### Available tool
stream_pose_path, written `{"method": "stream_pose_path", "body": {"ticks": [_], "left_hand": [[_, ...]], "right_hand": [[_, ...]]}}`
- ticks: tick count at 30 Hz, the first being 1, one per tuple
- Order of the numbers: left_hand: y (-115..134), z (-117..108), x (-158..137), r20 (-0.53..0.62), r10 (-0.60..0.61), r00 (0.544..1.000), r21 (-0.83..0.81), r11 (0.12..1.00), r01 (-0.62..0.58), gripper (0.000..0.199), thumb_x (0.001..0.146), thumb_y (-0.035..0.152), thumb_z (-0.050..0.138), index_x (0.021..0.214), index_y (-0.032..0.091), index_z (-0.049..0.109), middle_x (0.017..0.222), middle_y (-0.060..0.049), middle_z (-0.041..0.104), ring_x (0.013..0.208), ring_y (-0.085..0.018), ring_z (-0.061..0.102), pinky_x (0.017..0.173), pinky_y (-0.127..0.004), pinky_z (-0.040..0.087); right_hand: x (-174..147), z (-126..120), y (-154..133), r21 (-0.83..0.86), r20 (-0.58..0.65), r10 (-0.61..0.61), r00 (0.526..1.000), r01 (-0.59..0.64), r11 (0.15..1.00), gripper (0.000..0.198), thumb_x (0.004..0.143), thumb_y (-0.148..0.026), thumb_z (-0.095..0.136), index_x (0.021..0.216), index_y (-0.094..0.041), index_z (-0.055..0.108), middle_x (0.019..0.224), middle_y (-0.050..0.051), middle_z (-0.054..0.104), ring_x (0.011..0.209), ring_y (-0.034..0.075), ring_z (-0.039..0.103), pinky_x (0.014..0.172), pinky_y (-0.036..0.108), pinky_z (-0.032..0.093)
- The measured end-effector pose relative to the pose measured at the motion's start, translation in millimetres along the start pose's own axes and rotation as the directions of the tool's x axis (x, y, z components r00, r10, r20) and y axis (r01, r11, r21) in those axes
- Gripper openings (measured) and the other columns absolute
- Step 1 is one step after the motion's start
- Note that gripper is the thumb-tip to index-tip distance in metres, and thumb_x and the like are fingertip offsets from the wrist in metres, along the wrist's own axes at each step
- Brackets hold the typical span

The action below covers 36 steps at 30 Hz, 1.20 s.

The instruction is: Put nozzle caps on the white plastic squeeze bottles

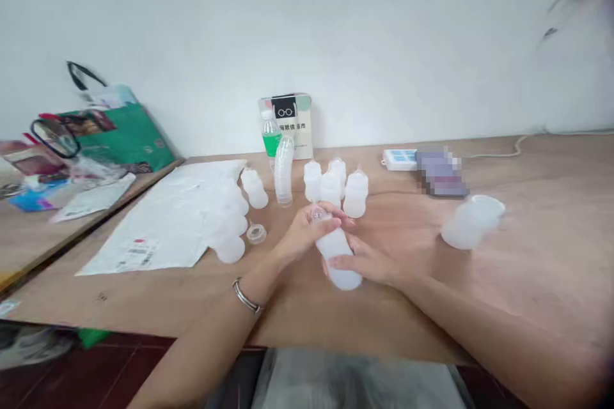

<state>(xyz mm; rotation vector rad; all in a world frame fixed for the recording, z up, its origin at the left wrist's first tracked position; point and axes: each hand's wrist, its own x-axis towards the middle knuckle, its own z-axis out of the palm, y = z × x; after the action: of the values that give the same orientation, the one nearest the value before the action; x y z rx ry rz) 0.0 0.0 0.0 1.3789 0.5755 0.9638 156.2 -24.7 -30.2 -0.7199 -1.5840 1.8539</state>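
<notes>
A frosted white plastic bottle is tilted between my two hands, a little above the table's front half. Around its neck and clear top, the fingers of my left hand are closed. My right hand grips the lower body, thumb across the front. Several similar bottles with clear tops stand just beyond my hands. A curved stack of clear caps rises behind them to the left. One loose clear ring-shaped cap lies left of my left wrist.
On the left, several frosted bottles lie on a white mailing bag. At the right is a frosted container. Farther back are a phone-like item, a white box, a green-labelled bottle and a paper bag.
</notes>
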Motion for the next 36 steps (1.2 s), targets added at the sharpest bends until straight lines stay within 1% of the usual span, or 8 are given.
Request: {"method": "stream_pose_path", "body": {"ticks": [5, 8, 10, 14, 19, 24, 29, 36], "left_hand": [[2, 5, -2, 0.056, 0.053, 0.997, -0.066, 0.997, -0.05, 0.026, 0.073, 0.038, 0.072, 0.079, 0.014, 0.065, 0.078, -0.007, 0.072, 0.089, -0.021, 0.068, 0.073, -0.026, 0.051], [-1, 3, -2, 0.07, 0.042, 0.997, -0.069, 0.997, -0.037, 0.025, 0.074, 0.038, 0.071, 0.079, 0.014, 0.064, 0.08, -0.007, 0.072, 0.091, -0.022, 0.067, 0.069, -0.027, 0.051], [-3, 0, -1, 0.073, 0.037, 0.997, -0.047, 0.998, -0.033, 0.028, 0.076, 0.04, 0.069, 0.088, 0.015, 0.064, 0.085, -0.007, 0.072, 0.089, -0.021, 0.067, 0.064, -0.024, 0.05], [-5, -2, 0, 0.055, 0.074, 0.996, 0.053, 0.996, -0.077, 0.042, 0.078, 0.042, 0.067, 0.11, 0.018, 0.056, 0.096, -0.008, 0.071, 0.086, -0.017, 0.066, 0.069, -0.024, 0.048], [-7, 3, 0, -0.049, 0.109, 0.993, 0.328, 0.941, -0.087, 0.045, 0.078, 0.034, 0.067, 0.116, 0.019, 0.05, 0.112, -0.01, 0.065, 0.102, -0.02, 0.061, 0.087, -0.031, 0.047], [-15, 3, 0, -0.094, 0.179, 0.979, 0.661, 0.747, -0.073, 0.048, 0.077, 0.031, 0.067, 0.12, 0.021, 0.047, 0.119, -0.008, 0.059, 0.111, -0.023, 0.054, 0.096, -0.037, 0.043], [-30, -6, 5, -0.12, 0.225, 0.967, 0.819, 0.573, -0.031, 0.041, 0.081, 0.031, 0.061, 0.118, 0.019, 0.048, 0.121, -0.01, 0.056, 0.114, -0.026, 0.051, 0.096, -0.041, 0.042], [-38, -12, 10, -0.18, 0.21, 0.961, 0.862, 0.504, 0.052, 0.036, 0.081, 0.029, 0.059, 0.113, 0.017, 0.047, 0.113, -0.01, 0.056, 0.105, -0.024, 0.054, 0.09, -0.04, 0.045]], "right_hand": [[2, -9, 11, 0.206, 0.263, -0.027, 0.964, -0.029, 0.978, 0.039, 0.07, -0.045, 0.068, 0.087, -0.014, 0.051, 0.063, 0.003, 0.066, 0.047, 0.011, 0.055, 0.041, 0.021, 0.038], [3, -8, 12, 0.24, 0.335, -0.022, 0.942, -0.063, 0.969, 0.043, 0.07, -0.05, 0.067, 0.088, -0.015, 0.049, 0.064, 0.003, 0.065, 0.045, 0.011, 0.054, 0.041, 0.021, 0.037], [3, -5, 11, 0.153, 0.29, -0.014, 0.957, -0.032, 0.988, 0.044, 0.072, -0.052, 0.066, 0.09, -0.016, 0.049, 0.067, 0.003, 0.065, 0.05, 0.012, 0.056, 0.045, 0.023, 0.04], [3, -1, 12, -0.309, -0.023, -0.094, 0.995, 0.082, 0.947, 0.044, 0.076, -0.046, 0.064, 0.105, -0.017, 0.049, 0.093, 0.008, 0.063, 0.081, 0.02, 0.061, 0.068, 0.033, 0.049], [8, -11, 17, -0.702, -0.201, -0.403, 0.893, 0.156, 0.695, 0.057, 0.078, -0.036, 0.065, 0.127, -0.023, 0.041, 0.125, 0.009, 0.05, 0.116, 0.027, 0.049, 0.094, 0.042, 0.043], [11, -23, 25, -0.769, -0.374, -0.4, 0.836, -0.039, 0.638, 0.033, 0.078, -0.021, 0.056, 0.11, -0.02, 0.047, 0.105, 0.008, 0.051, 0.089, 0.022, 0.057, 0.075, 0.038, 0.049], [15, -27, 33, -0.752, -0.398, -0.473, 0.786, 0.016, 0.659, 0.037, 0.081, -0.017, 0.047, 0.115, -0.019, 0.032, 0.086, 0.003, 0.053, 0.074, 0.018, 0.056, 0.069, 0.033, 0.047], [14, -24, 28, -0.749, -0.42, -0.472, 0.775, -0.001, 0.663, 0.016, 0.082, -0.019, 0.045, 0.092, -0.023, 0.033, 0.067, -0.005, 0.045, 0.057, 0.013, 0.048, 0.057, 0.026, 0.041]]}}
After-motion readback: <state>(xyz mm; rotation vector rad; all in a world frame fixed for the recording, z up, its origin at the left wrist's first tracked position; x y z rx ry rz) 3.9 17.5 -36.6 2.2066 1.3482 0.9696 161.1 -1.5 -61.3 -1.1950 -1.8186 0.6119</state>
